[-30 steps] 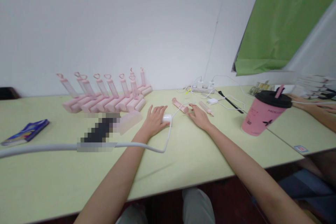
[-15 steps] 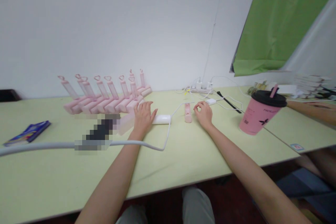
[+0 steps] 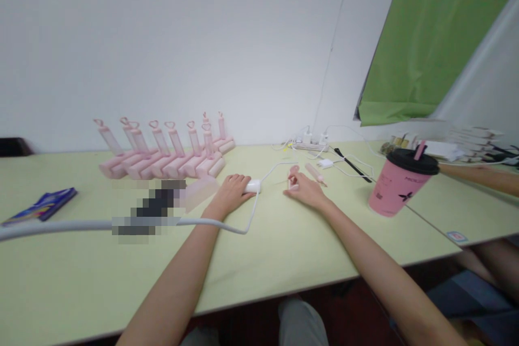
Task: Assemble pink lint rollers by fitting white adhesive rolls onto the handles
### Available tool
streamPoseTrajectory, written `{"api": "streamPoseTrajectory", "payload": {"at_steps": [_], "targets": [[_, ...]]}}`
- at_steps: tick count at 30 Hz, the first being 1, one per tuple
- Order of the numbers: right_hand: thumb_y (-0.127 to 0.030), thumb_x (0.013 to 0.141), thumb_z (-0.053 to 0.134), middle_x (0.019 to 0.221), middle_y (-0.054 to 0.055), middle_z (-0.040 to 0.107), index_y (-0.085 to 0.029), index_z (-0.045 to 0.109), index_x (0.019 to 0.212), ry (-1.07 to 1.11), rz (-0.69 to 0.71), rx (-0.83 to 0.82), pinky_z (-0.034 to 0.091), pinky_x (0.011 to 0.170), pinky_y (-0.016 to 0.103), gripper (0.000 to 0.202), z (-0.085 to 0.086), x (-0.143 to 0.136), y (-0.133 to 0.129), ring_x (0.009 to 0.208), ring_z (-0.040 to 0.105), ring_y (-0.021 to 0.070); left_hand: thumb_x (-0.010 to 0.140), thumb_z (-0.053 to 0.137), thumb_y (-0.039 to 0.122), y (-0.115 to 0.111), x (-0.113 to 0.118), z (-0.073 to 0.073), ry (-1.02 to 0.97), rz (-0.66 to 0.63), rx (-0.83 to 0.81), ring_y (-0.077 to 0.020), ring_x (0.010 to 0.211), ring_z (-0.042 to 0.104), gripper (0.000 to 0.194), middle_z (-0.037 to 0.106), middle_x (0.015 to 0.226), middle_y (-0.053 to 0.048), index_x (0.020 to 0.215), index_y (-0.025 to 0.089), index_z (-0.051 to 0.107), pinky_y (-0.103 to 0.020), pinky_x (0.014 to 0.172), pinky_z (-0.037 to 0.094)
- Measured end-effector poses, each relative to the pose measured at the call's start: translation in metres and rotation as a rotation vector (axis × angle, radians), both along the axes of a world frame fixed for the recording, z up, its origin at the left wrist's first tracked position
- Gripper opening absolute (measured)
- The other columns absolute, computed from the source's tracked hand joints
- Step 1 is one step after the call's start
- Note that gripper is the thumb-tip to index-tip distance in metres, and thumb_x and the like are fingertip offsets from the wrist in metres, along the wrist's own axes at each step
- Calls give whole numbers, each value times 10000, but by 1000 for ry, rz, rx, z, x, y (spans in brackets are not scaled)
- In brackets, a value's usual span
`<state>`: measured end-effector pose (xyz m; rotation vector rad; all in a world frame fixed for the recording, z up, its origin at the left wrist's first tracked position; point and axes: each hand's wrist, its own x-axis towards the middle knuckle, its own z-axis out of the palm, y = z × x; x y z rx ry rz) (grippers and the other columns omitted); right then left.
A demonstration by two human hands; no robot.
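Note:
My left hand (image 3: 232,195) is closed over a white cylinder (image 3: 252,186), whose right end sticks out past the fingers. A thin white stem or wire runs from that end up to the right. My right hand (image 3: 307,190) has its fingers closed around a small pink open-topped piece (image 3: 292,178) on the table, partly hidden by the fingers. Just beyond the right hand lies a pink-tipped clear tube (image 3: 315,173). Left of my left hand is a pale pink block (image 3: 199,193).
Several pink bases (image 3: 162,165) with upright heart-topped tubes stand at the back left. Nearby are a dark blurred-out object (image 3: 156,208), a blue packet (image 3: 44,204), a grey cable (image 3: 81,225), a power strip (image 3: 310,146), a pink cup (image 3: 399,184) and another person's arm (image 3: 482,179).
My left hand has shifted right and closed over the white cylinder. My right hand has moved left onto the small pink piece. The clear tube now lies in view beyond it.

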<state>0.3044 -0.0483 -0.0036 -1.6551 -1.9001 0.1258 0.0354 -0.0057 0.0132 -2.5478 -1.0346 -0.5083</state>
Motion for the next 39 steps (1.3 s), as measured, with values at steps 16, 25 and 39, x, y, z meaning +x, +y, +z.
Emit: {"api": "streamPoseTrajectory", "payload": {"at_steps": [16, 25, 39], "targets": [[-174, 704, 575, 1045, 45, 586, -198, 525, 1115, 442, 435, 174, 464, 806, 307, 415, -4, -23, 11, 891, 565, 150, 845, 412, 481, -29, 29, 17, -6, -161, 80, -233, 943, 498, 468, 555, 1002, -110, 1176, 151, 447, -373, 817, 374], [-218, 671, 652, 1106, 69, 611, -210, 562, 1151, 601, 450, 73, 498, 684, 278, 489, 0, -34, 5, 892, 588, 169, 867, 355, 483, -30, 30, 15, -76, -58, 69, -214, 861, 555, 463, 578, 960, -102, 1170, 139, 421, -331, 722, 409], [-210, 686, 639, 1150, 52, 595, -242, 557, 1175, 719, 472, 26, 502, 681, 266, 497, -2, -38, 3, 930, 590, 174, 861, 366, 486, -35, 31, 22, 0, 29, -33, -212, 807, 582, 376, 591, 903, -68, 1036, 168, 465, -300, 647, 415]]}}
